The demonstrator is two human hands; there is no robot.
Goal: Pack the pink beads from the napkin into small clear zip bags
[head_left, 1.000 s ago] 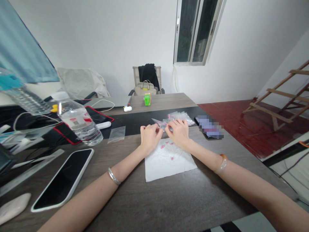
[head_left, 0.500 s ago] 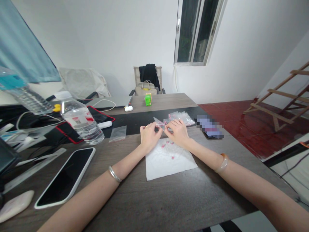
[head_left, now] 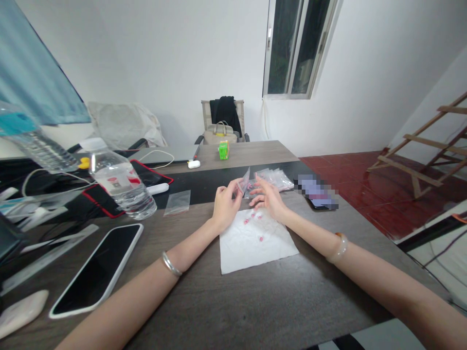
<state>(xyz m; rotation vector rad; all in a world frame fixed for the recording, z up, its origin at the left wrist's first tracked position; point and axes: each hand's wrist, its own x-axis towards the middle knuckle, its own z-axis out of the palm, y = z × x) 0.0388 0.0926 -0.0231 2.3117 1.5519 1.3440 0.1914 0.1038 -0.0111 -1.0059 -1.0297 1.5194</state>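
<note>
In my left hand (head_left: 226,204) a small clear plastic bag (head_left: 245,181) is pinched between thumb and fingers, tilted upright. Close on its right is my right hand (head_left: 269,198), fingers apart, with nothing visible in it. Both hands hover at the far edge of a white paper sheet (head_left: 251,253). Several small pink pieces lie on the paper, one pink piece (head_left: 261,238) apart from the others; they are too small to name. Behind my right hand rests a pile of clear plastic bags (head_left: 280,179), some with pink in them.
A flat clear bag (head_left: 177,201) lies left of the paper. Farther left are a phone (head_left: 98,272), a water bottle (head_left: 122,182) and a white mouse (head_left: 24,311). Another phone (head_left: 316,191) is at the right edge. A green box (head_left: 223,150) stands farther back.
My right hand has let go of the bag and its fingers have spread, moving slightly right. My left hand has turned the bag more upright.
</note>
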